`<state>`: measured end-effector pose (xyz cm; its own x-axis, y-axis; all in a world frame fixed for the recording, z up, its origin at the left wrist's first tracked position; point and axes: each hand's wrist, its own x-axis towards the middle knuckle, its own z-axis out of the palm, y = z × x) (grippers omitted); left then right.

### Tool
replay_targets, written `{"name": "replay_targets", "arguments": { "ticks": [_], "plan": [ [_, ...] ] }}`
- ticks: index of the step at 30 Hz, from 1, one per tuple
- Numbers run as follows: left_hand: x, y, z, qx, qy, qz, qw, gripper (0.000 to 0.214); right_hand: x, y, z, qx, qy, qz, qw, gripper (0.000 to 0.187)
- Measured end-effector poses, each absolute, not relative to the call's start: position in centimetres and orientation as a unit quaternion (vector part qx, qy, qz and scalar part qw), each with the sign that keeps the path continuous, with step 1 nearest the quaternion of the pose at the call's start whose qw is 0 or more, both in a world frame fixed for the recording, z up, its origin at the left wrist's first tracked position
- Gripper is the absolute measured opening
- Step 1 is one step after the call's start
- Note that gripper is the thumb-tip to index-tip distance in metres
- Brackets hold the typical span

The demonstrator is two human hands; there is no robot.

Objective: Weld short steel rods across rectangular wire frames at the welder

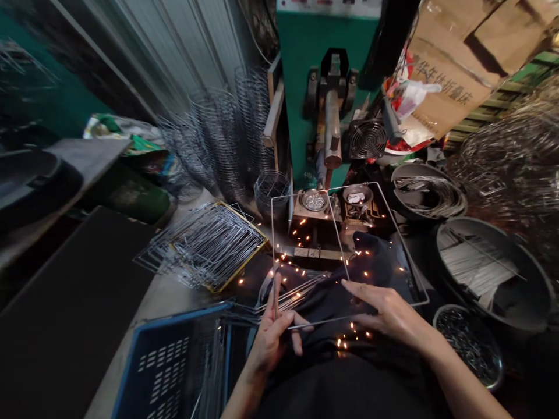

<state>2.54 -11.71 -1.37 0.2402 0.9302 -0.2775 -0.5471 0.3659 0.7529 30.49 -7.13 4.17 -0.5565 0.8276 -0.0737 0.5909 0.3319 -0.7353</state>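
Wire frame (pixel 337 234) at machine (pixel 301 116) tip, sparks (pixel 303 222) about.
Left hand (pixel 271 337) pinches near left corner; right hand (pixel 386 311) pinches near side, mid-length. Frame extends to far side of both.

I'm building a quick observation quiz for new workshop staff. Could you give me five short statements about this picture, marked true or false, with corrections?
1. The left hand and right hand are both on the wire frame. True.
2. The right hand rests on the blue crate. False: it is on the wire frame.
3. Orange sparks glow around the hands. True.
4. A green machine stands in front of the person. True.
5. The wire frame is a round hoop. False: it has straight sides and corners.
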Motion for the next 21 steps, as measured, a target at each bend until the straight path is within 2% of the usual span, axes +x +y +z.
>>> {"name": "replay_targets", "arguments": {
  "ticks": [5,9,13,21],
  "plan": [
    [2.2,-7.6,-1.0,0.303,0.358,0.503,0.726,0.089,29.8,-4.4,3.9,-0.445,-0.821,0.296,0.199,0.068],
    [1.8,0.8,-1.3,0.322,0.323,0.515,0.726,0.098,29.4,2.7,3.5,-0.489,-0.826,0.177,0.220,0.075],
    [1.2,9.4,-1.2,0.346,0.289,0.525,0.722,0.097,29.9,10.4,4.1,-0.533,-0.817,0.081,0.204,0.082],
    [-0.1,16.9,-1.0,0.355,0.282,0.526,0.720,0.099,30.5,17.1,5.6,-0.439,-0.864,0.094,0.228,0.058]
  ]
}}
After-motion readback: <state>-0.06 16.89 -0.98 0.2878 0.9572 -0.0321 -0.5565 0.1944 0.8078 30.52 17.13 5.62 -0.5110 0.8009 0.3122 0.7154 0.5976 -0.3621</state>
